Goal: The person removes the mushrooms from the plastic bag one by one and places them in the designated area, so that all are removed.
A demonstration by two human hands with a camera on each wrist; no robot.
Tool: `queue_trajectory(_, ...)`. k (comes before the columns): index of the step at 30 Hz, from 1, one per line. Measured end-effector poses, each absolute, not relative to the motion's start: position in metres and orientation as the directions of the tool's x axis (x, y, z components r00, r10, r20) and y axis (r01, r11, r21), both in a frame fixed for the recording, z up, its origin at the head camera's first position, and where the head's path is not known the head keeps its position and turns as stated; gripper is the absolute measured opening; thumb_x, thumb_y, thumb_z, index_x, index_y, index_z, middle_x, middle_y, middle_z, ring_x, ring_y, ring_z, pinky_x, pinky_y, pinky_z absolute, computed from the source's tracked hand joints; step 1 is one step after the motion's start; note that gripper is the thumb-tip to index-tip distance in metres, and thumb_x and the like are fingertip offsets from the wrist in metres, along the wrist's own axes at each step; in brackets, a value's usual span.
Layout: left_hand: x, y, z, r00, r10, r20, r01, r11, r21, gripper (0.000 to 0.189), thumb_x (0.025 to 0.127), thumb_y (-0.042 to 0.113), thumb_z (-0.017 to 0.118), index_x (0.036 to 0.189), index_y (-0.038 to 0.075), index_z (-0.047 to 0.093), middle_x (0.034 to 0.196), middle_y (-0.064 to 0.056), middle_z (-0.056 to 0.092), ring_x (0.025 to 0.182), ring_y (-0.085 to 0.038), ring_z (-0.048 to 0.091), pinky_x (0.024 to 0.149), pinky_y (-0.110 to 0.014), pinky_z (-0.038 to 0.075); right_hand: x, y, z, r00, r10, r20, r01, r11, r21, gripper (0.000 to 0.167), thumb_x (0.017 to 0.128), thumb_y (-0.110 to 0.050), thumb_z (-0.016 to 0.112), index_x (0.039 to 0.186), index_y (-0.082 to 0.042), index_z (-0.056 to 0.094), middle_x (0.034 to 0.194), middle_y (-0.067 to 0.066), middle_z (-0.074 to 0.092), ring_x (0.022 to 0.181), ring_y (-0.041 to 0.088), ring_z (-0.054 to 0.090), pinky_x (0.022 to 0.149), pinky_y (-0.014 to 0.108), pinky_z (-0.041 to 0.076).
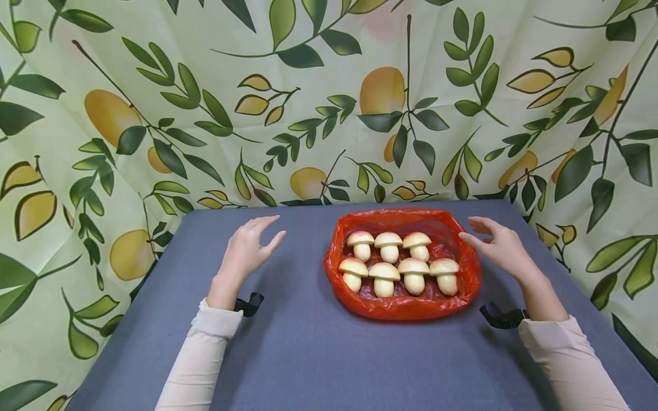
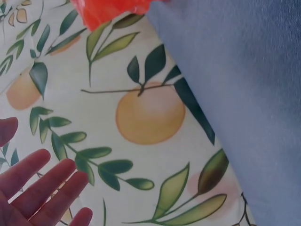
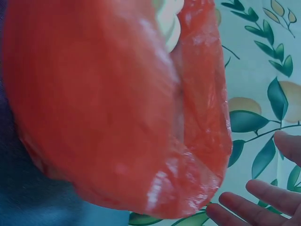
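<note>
Seven mushrooms (image 1: 413,267) can be counted only in head view.

This looks like a staged tabletop recording corner; whether it stands in a home, a studio or a lab cannot be told. Beneath the left hand (image 1: 245,246) and right hand (image 1: 498,246) lies a plain blue-grey table (image 1: 308,359). Beyond them and out past either side hangs a creased fruit-and-leaf-print curtain (image 1: 329,74), and black wrist mounts (image 1: 250,305) sit just behind each palm.

Soft shadows cross the table (image 1: 329,359); glare flecks the red bag (image 3: 94,103).
</note>
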State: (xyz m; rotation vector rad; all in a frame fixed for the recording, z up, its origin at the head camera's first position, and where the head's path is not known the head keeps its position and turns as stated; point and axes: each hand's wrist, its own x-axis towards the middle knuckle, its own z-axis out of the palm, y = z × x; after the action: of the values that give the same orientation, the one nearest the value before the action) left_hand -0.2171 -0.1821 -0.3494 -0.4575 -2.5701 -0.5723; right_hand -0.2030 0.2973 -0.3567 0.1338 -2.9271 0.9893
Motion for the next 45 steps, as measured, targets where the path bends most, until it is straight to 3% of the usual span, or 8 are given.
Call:
queue_trajectory(20, -0.205, -0.146, -0.374, -0.835, 0.333, 0.438, 0.529, 0.708, 0.468, 0.036, 0.09, 0.026, 0.067, 0.122, 0.011, 0.067, 0.121, -0.009, 0.07, 0.115, -0.026, 0.065, 0.1, -0.045, 0.051, -0.185, 0.303, -0.389, -0.999, -0.009, 0.034, -0.03, 0.727, -0.686, 0.066, 0.095, -0.037, 0.058, 0.141, 0.008, 0.04, 0.139, 0.036, 0.046, 0.12, 0.054, 0.051, 0.092, 0.058, 0.05)
queue_trajectory(23, -0.204, -0.14, -0.378, -0.834, 0.349, 0.427, 0.538, 0.688, 0.488, 0.035, 0.089, 0.026, 0.068, 0.121, 0.011, 0.067, 0.12, -0.008, 0.07, 0.115, -0.025, 0.065, 0.1, -0.044, 0.051, -0.185, 0.305, -0.391, -0.999, -0.007, 0.035, -0.029, 0.731, -0.682, 0.065, 0.093, -0.036, 0.061, 0.138, 0.009, 0.044, 0.135, 0.036, 0.049, 0.119, 0.052, 0.053, 0.084, 0.039, 0.058)
queue_trajectory(25, -0.204, -0.135, -0.38, -0.828, 0.363, 0.427, 0.55, 0.673, 0.495, 0.034, 0.089, 0.025, 0.068, 0.12, 0.011, 0.067, 0.12, -0.008, 0.07, 0.115, -0.025, 0.065, 0.1, -0.044, 0.051, -0.185, 0.306, -0.393, -0.999, -0.006, 0.042, -0.033, 0.731, -0.682, 0.064, 0.092, -0.034, 0.063, 0.136, 0.009, 0.046, 0.133, 0.036, 0.052, 0.117, 0.049, 0.055, 0.076, 0.02, 0.055)
queue_trajectory(28, -0.204, -0.126, -0.383, -0.817, 0.383, 0.431, 0.57, 0.646, 0.507, 0.034, 0.089, 0.024, 0.069, 0.119, 0.011, 0.068, 0.119, -0.008, 0.071, 0.114, -0.024, 0.065, 0.101, -0.043, 0.051, -0.185, 0.31, -0.394, -0.999, 0.003, 0.049, -0.031, 0.734, -0.678, 0.062, 0.09, -0.033, 0.067, 0.132, 0.009, 0.05, 0.128, 0.035, 0.056, 0.104, 0.028, 0.066, 0.068, 0.003, 0.041)
queue_trajectory(29, -0.204, -0.124, -0.383, -0.815, 0.388, 0.43, 0.575, 0.636, 0.515, 0.033, 0.089, 0.024, 0.069, 0.119, 0.01, 0.068, 0.118, -0.008, 0.071, 0.114, -0.024, 0.065, 0.101, -0.043, 0.051, -0.185, 0.311, -0.395, -0.999, 0.003, 0.048, -0.03, 0.734, -0.679, 0.061, 0.09, -0.033, 0.067, 0.131, 0.01, 0.051, 0.128, 0.034, 0.057, 0.098, 0.015, 0.067, 0.068, 0.002, 0.041)
queue_trajectory(31, -0.204, -0.118, -0.384, -0.805, 0.405, 0.434, 0.591, 0.617, 0.52, 0.034, 0.088, 0.023, 0.069, 0.118, 0.008, 0.068, 0.118, -0.009, 0.071, 0.114, -0.025, 0.065, 0.1, -0.043, 0.051, -0.185, 0.313, -0.396, -0.999, 0.005, 0.038, -0.022, 0.733, -0.68, 0.061, 0.089, -0.032, 0.068, 0.13, 0.01, 0.053, 0.125, 0.034, 0.059, 0.088, -0.009, 0.059, 0.067, 0.002, 0.041)
queue_trajectory(33, -0.203, -0.113, -0.385, -0.797, 0.421, 0.432, 0.602, 0.601, 0.525, 0.034, 0.088, 0.022, 0.07, 0.118, 0.006, 0.068, 0.118, -0.01, 0.071, 0.113, -0.025, 0.065, 0.1, -0.043, 0.051, -0.185, 0.315, -0.398, -1.0, 0.003, 0.026, -0.016, 0.727, -0.687, 0.06, 0.089, -0.032, 0.068, 0.128, 0.011, 0.053, 0.123, 0.035, 0.06, 0.081, -0.022, 0.047, 0.066, 0.003, 0.043)
queue_trajectory(45, -0.204, -0.084, -0.395, -0.706, 0.541, 0.457, 0.708, 0.542, 0.452, 0.031, 0.086, 0.016, 0.072, 0.114, 0.005, 0.069, 0.113, -0.011, 0.071, 0.108, -0.024, 0.066, 0.096, -0.039, 0.053, -0.186, 0.322, -0.4, -0.995, -0.034, -0.097, 0.042, 0.722, -0.691, 0.064, 0.091, -0.035, 0.066, 0.128, 0.015, 0.052, 0.113, 0.031, 0.067, 0.074, -0.017, 0.051, 0.065, 0.011, 0.048)
